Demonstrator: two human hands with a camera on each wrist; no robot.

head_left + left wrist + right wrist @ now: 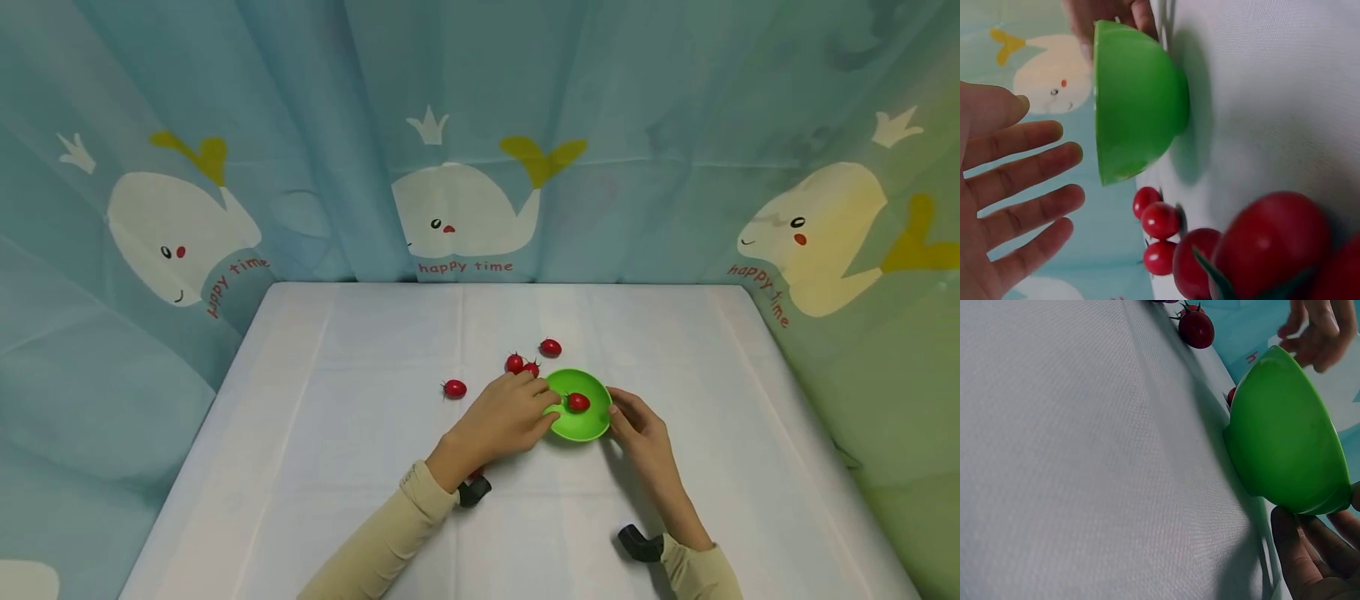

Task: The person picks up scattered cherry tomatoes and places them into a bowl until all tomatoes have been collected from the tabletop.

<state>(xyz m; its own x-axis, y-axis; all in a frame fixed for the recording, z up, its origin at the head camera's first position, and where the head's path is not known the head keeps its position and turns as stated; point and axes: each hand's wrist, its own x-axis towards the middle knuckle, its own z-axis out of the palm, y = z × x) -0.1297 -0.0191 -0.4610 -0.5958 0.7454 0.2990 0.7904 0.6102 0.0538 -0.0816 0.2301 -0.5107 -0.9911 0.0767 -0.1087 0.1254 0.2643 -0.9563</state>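
Note:
A small green bowl [579, 430] stands right of the table's middle with one red cherry tomato [578, 402] inside. My right hand [642, 435] holds the bowl's right side; the right wrist view shows the thumb and fingers at the rim and under the outer wall of the bowl [1288, 437]. My left hand [504, 419] is over the bowl's left rim. Its fingers [1041, 206] are spread and hold nothing in the left wrist view. Beyond this hand lie two cherry tomatoes [514, 363] close together, partly hidden by it.
Another cherry tomato [551, 347] lies behind the bowl, and one [454, 389] is to the left. More large red tomatoes [1272, 244] appear close to the left wrist camera. A whale-print curtain [465, 208] surrounds the white table [360, 350].

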